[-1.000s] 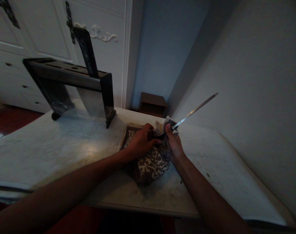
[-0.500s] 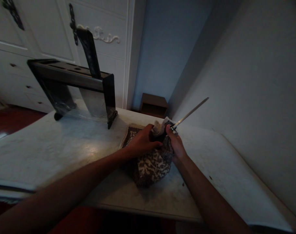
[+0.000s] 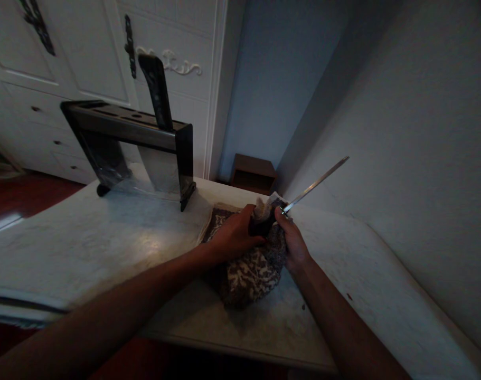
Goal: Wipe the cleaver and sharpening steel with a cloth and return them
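A brown and white patterned cloth (image 3: 251,272) lies bunched on the pale marble table (image 3: 105,237). My left hand (image 3: 235,233) is closed on a dark handle wrapped in the cloth. My right hand (image 3: 292,240) pinches the cloth around the base of a long thin metal rod (image 3: 317,182) that points up and to the right. Whether the rod is a knife blade or a sharpening steel is unclear in the dim light.
A black knife block (image 3: 133,142) with one dark handle (image 3: 158,92) sticking out stands at the table's back left. White cupboard doors (image 3: 85,47) lie behind it. A grey wall (image 3: 402,132) runs along the right, and a small brown stand (image 3: 253,171) sits in the corner.
My hands keep their grip on the cloth and rod. The rod's tip dipped, then rose again slightly. The view has shifted a little to the left.
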The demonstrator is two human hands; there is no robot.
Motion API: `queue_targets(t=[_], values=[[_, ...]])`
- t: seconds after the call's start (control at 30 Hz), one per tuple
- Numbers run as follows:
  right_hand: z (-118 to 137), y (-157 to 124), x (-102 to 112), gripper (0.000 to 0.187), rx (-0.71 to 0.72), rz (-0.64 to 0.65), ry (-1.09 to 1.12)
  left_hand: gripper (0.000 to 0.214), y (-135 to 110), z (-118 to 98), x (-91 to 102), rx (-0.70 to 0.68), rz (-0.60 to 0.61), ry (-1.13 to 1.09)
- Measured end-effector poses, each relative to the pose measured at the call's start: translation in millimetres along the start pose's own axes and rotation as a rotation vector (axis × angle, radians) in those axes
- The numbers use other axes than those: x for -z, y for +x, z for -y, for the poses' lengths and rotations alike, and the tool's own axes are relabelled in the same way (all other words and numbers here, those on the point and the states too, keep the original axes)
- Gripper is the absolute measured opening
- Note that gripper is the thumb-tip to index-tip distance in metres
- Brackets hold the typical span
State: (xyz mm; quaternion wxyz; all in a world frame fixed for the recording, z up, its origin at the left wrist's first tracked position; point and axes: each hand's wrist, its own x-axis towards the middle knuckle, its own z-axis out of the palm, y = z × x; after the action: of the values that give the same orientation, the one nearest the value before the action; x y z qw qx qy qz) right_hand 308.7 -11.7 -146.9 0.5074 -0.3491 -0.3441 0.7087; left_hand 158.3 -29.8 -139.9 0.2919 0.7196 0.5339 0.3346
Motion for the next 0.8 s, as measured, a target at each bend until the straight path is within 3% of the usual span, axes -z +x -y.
queue_targets(t=[0.57, 0.8], values=[[-0.5, -1.1, 0.6, 0.041, -0.012, -0.027, -0.027, 0.060, 3.8, 6.9, 8.2, -0.065, 0.073, -0.055], [0.8, -2.9, -3.3, 0.041, -0.030, -0.008, -0.038, 0.062, 4.7, 8.4, 7.4, 0.011, 0.055, -0.072]])
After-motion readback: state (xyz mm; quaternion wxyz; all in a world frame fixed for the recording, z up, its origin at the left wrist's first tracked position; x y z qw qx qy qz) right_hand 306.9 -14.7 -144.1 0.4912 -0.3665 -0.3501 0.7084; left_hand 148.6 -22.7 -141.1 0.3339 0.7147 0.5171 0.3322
